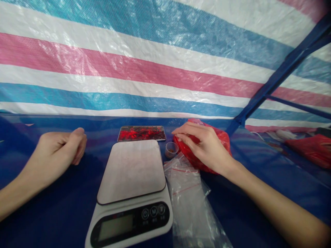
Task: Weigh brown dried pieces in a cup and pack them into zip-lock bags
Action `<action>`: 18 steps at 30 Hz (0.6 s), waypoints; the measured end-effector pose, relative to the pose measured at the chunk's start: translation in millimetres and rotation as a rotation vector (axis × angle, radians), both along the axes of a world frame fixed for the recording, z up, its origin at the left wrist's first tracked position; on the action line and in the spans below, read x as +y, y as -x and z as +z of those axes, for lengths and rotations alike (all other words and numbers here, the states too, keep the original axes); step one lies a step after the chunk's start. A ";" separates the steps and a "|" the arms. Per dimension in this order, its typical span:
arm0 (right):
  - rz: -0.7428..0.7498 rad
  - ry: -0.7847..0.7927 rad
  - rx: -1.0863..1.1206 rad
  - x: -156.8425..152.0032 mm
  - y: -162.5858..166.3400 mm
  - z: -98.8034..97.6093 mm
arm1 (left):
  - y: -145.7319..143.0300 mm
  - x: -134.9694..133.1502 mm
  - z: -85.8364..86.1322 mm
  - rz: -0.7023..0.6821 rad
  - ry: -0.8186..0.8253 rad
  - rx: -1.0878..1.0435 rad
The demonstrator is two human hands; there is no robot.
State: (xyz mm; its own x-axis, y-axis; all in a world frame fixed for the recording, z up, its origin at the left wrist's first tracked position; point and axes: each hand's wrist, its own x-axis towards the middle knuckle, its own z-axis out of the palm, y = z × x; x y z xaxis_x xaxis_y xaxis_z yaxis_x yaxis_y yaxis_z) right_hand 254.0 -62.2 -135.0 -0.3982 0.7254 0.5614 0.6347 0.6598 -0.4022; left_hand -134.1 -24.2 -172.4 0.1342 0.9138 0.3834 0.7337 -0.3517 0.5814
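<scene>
From the head camera, with the white digital kitchen scale (131, 172) taken as the middle of the dial, the crumpled red thin-plastic bag (224, 139) lies at two o'clock on the dark blue table cover (51, 206). The right hand (204, 144) rests on top of it, fingers stretched out and slightly bent, pressing but clasping nothing. The left hand (63, 148) sits at ten o'clock, curled into a loose fist, empty, its edge on the cover.

A small clear plastic cup (171, 150) stands at one o'clock, just beside the bag. A phone with a red screen (141, 133) lies flat at twelve. A heap of clear zip-seal bags (188, 193) spreads from three to five o'clock, touching the scale's side. A striped pink, white and blue tarpaulin (155, 69) fills the background.

The bag looks soft, light and slippery, its film likely to crumple and slide; what it contains cannot be made out. Its gathered upper folds seem the surest hold, pinched rather than squeezed.
</scene>
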 end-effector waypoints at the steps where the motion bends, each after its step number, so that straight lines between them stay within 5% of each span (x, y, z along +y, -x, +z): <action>1: -0.018 0.016 -0.014 1.0 -2.7 1.8 | -0.1 0.1 0.1 0.002 -0.001 0.001; 10: 0.058 0.213 -0.354 13.0 -19.3 -8.8 | -0.1 1.1 1.1 0.018 0.042 0.026; 18: 0.117 0.369 -0.359 13.9 -25.1 -9.6 | 0.1 1.9 1.4 0.004 0.070 0.019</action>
